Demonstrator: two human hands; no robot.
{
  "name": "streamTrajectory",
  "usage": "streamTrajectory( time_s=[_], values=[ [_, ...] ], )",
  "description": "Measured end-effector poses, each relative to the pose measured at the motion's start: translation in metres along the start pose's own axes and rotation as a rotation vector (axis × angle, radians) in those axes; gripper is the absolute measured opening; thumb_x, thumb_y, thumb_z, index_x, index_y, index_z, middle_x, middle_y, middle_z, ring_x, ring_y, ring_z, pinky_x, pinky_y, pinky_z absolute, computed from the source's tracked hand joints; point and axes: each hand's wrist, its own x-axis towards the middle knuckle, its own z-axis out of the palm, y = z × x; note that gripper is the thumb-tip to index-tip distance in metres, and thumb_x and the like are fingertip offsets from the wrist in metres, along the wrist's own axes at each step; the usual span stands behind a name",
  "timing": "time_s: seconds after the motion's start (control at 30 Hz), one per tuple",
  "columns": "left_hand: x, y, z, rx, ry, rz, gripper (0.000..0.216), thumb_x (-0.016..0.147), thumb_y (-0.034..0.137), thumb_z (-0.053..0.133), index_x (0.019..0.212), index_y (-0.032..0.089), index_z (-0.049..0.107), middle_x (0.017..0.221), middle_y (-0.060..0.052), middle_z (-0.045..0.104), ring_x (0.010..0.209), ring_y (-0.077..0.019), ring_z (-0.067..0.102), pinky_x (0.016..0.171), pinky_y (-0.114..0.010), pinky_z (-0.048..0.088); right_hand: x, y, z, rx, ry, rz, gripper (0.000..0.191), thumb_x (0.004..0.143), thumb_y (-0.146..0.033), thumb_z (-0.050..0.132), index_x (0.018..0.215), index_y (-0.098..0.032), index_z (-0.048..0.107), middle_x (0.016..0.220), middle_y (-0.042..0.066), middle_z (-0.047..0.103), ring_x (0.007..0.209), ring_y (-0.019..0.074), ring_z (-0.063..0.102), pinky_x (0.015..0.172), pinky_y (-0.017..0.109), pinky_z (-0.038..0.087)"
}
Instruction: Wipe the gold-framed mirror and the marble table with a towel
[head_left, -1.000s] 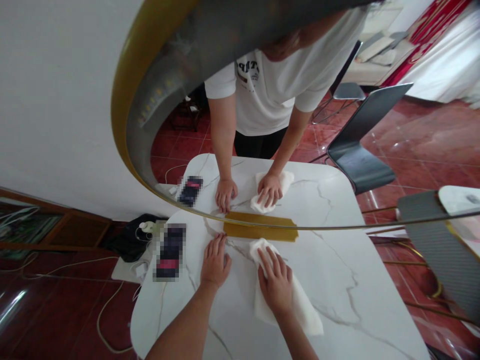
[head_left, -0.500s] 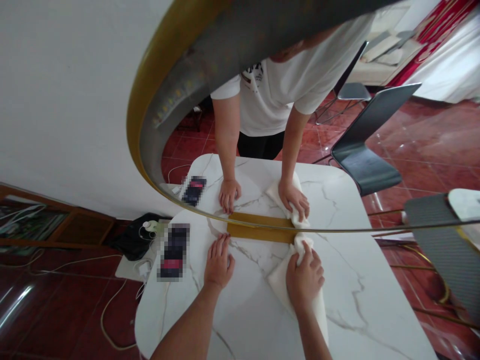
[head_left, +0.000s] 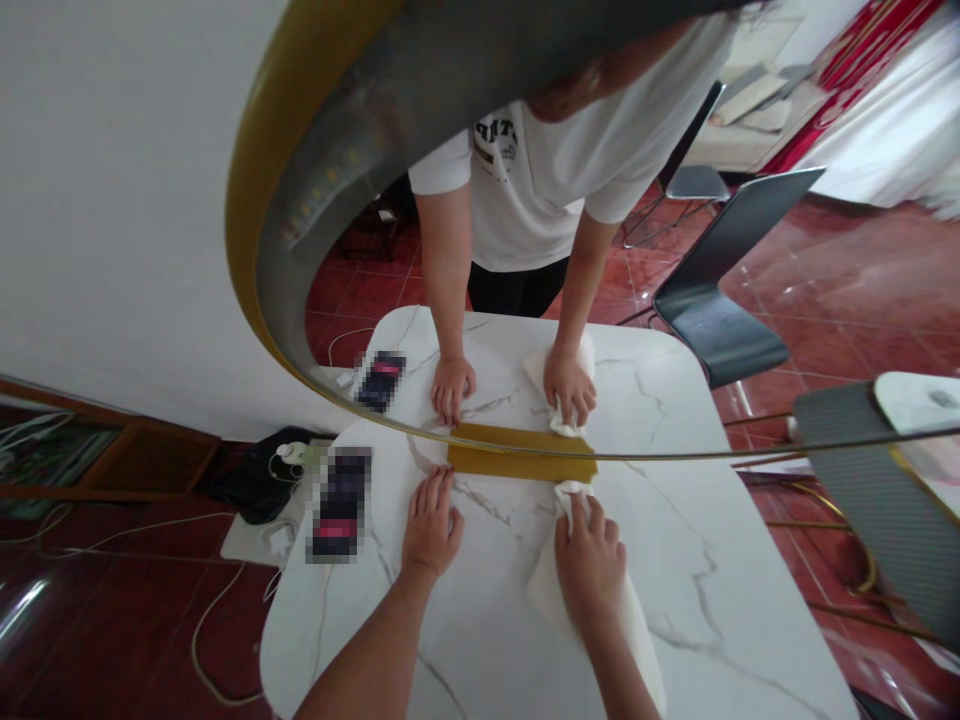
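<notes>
My left hand (head_left: 431,525) lies flat on the white marble-patterned table (head_left: 480,620), its fingertips near the left end of a gold-coloured strip (head_left: 517,467). Under my right hand (head_left: 592,565) is a bunched white cloth (head_left: 574,490), gripped by the fingers and pressed on the table just in front of the strip's right part. More of the cloth trails beneath the wrist. Above the strip stands a large mirror with a curved gold rim (head_left: 241,240), its lower edge crossing the view. Its glass repeats both hands, the cloth and a white shirt.
A pixelated dark phone-like object (head_left: 341,505) lies on the table's left side. White cables and a plug (head_left: 281,540) sit on a pale surface beside the table. To the right stands a grey ribbed chair (head_left: 877,480). The floor has red tiles (head_left: 112,620).
My right hand has moved left with the cloth, from the strip's right end to just in front of it, uncovering that end. My left hand stays in place on the table.
</notes>
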Motion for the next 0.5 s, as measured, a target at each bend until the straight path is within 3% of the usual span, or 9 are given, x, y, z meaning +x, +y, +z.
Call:
streamTrajectory(
  time_s=[0.33, 0.5],
  values=[
    [0.001, 0.002, -0.002, -0.038, -0.020, -0.015, 0.060, 0.080, 0.017, 0.042, 0.139, 0.014, 0.030, 0.141, -0.011, 0.039, 0.132, -0.0239, 0.031, 0.107, -0.044, 0.029, -0.013, -0.086, -0.003, 0.174, -0.040, -0.310, 0.042, 0.087, -0.025, 0.040, 0.129, -0.025, 0.046, 0.132, 0.009, 0.047, 0.105, 0.0291, 0.045, 0.080, 0.044, 0.038],
    [0.000, 0.000, 0.000, -0.036, -0.033, 0.005, 0.061, 0.080, 0.019, 0.044, 0.139, 0.013, 0.029, 0.142, -0.011, 0.038, 0.133, -0.0246, 0.030, 0.107, -0.044, 0.028, -0.006, -0.106, -0.012, 0.250, -0.095, -0.463, 0.041, 0.088, -0.029, 0.044, 0.129, -0.028, 0.045, 0.132, 0.007, 0.047, 0.105, 0.0273, 0.044, 0.082, 0.043, 0.038]
  ],
)
